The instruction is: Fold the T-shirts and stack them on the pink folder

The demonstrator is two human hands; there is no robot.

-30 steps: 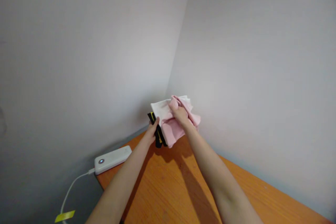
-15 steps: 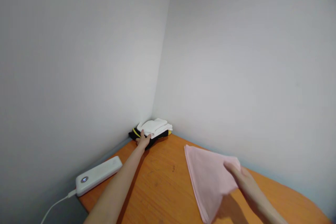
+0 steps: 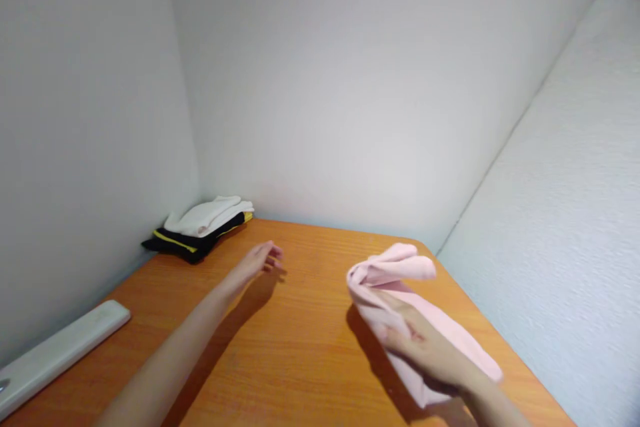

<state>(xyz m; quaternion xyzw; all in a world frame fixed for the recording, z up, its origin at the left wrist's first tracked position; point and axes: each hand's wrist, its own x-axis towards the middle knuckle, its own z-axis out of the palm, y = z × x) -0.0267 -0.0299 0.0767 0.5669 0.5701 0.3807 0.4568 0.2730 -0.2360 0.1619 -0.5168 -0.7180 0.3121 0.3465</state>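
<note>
A pink cloth point(image 3: 387, 268) hangs bunched and folded over in the grip of my right hand point(image 3: 417, 340), just above the right part of the wooden table point(image 3: 300, 347). Part of the cloth drapes past the wrist and hides some of the fingers. To the left, my left hand point(image 3: 261, 259) hovers over the tabletop with fingers loosely bent and apart, holding nothing. Beyond it, in the far left corner, lies a stack of folded white cloth point(image 3: 213, 215) on top of black cloth with yellow trim point(image 3: 185, 243).
A long white device point(image 3: 65, 347) with a round button lies along the table's left edge, partly out of view. Grey-white walls point(image 3: 310, 93) border the table at the left, back and right.
My left hand has left the folded stack and moved right over the table. My right hand has turned, bunching the pink cloth. The view has swung right.
</note>
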